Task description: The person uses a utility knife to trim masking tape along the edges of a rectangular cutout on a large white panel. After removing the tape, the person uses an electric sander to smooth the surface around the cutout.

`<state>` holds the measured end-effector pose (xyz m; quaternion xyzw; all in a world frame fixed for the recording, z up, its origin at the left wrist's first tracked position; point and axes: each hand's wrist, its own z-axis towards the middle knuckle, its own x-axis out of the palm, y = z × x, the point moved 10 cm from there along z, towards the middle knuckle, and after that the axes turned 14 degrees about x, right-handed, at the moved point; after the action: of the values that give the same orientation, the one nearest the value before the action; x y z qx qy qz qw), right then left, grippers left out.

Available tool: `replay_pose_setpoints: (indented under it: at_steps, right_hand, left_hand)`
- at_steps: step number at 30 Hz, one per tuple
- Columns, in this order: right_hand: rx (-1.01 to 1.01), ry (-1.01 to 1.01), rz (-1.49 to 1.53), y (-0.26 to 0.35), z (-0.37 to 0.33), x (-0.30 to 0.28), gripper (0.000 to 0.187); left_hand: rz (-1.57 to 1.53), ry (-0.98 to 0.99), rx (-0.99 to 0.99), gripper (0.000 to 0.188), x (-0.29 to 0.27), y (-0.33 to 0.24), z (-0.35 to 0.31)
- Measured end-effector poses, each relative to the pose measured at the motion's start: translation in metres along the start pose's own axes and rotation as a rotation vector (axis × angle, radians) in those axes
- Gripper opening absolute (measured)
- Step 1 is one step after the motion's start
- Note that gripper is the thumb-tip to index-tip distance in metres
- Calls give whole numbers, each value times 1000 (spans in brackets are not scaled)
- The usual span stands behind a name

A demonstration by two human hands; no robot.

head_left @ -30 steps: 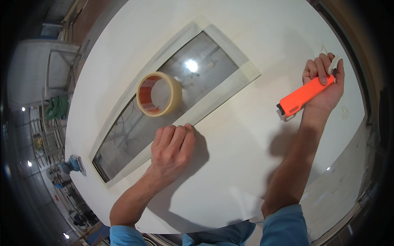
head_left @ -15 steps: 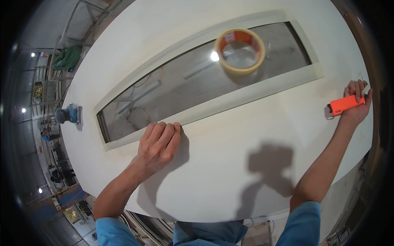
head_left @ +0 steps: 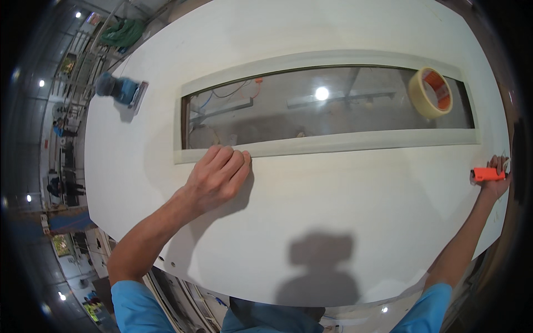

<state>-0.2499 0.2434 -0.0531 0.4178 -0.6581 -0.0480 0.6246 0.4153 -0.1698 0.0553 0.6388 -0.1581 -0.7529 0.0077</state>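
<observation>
A large white panel [head_left: 222, 222] lies before me, with a long glass pane [head_left: 266, 114] bordered by pale masking tape strips [head_left: 333, 142]. My left hand [head_left: 219, 175] has its fingers curled and pressed together at the lower strip, left of its middle. Whatever it may pinch is hidden. At the panel's right edge, my right hand [head_left: 498, 178] is closed around an orange block-shaped tool with a dark end [head_left: 488, 174]. Pale thin scraps show by its fingers, too small to make out. A roll of masking tape [head_left: 422, 94] rests on the glass near the right end.
A blue power sander [head_left: 121, 91] sits on the panel at the far left. Beyond the left edge are workshop racks, a green cloth bundle [head_left: 123, 33] and distant people [head_left: 62, 129]. A brown edge [head_left: 517, 127] runs along the right side.
My view has turned, so the pane looks more level. The tape roll is nearer the pane's right end. My right hand still holds the orange tool; my left fingers remain at the lower strip.
</observation>
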Motion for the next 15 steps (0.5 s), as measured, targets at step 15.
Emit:
replay_pose_setpoints:
  at_steps: [15]
  right_hand:
    - [241,62,-288,-79,-102,35,44]
  left_hand:
    - [92,16,-135,26,-11,38,-143]
